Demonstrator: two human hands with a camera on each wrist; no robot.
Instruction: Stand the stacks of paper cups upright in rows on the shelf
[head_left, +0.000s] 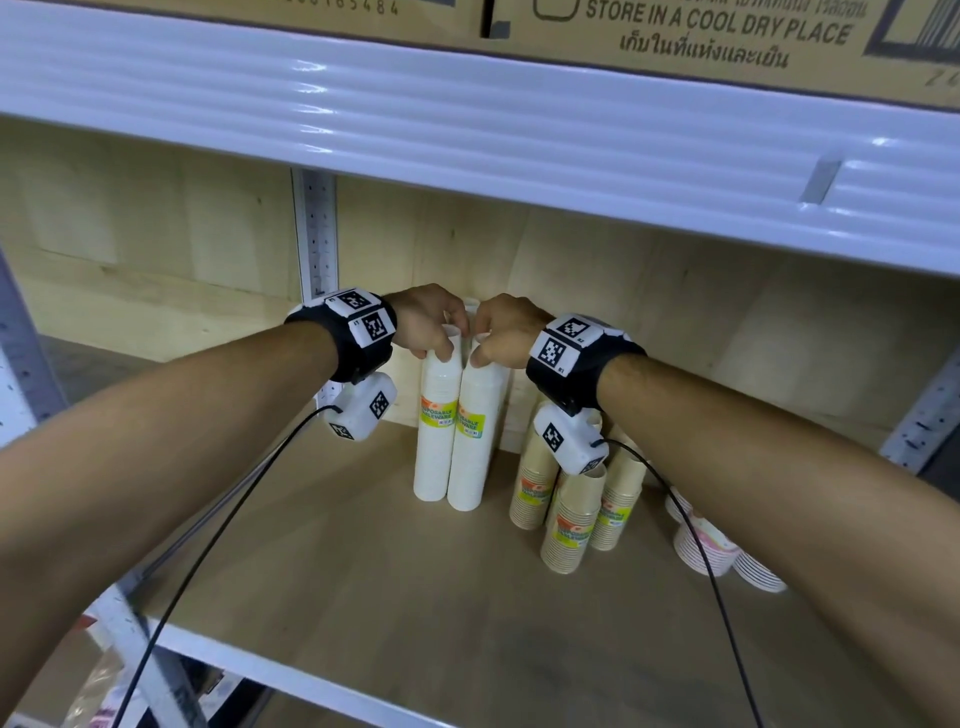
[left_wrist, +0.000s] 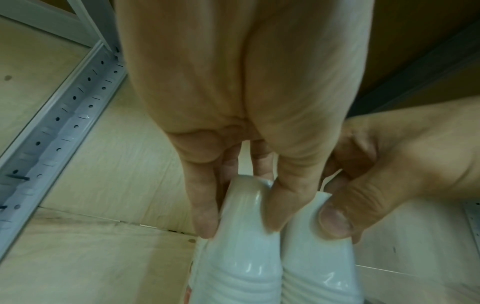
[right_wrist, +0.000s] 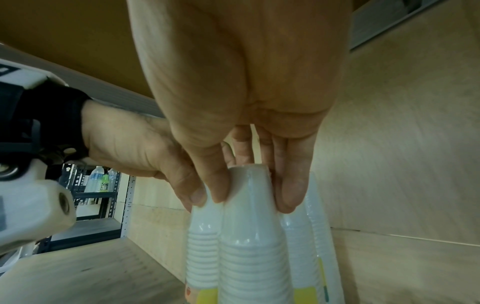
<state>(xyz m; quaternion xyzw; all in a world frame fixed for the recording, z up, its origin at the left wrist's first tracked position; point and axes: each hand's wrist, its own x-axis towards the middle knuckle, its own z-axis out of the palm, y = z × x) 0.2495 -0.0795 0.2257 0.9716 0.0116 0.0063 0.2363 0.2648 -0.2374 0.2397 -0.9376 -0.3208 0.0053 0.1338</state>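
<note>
Two tall stacks of white paper cups stand upright side by side near the back of the wooden shelf (head_left: 363, 571). My left hand (head_left: 447, 345) pinches the top of the left white stack (head_left: 434, 447) between fingers and thumb, as the left wrist view shows of the left hand (left_wrist: 241, 224) and that stack (left_wrist: 241, 267). My right hand (head_left: 483, 353) grips the top of the right white stack (head_left: 470, 462), seen close in the right wrist view with the right hand (right_wrist: 253, 197) on its stack (right_wrist: 252, 257). More white stacks (right_wrist: 298, 236) stand right behind.
Three brown cup stacks (head_left: 571, 519) stand to the right, partly under my right wrist. Pink and white cups (head_left: 701, 551) lie further right. The upper shelf beam (head_left: 467, 130) hangs low overhead with cardboard boxes (head_left: 727, 31) on it. A perforated upright (head_left: 314, 234) stands at the back left.
</note>
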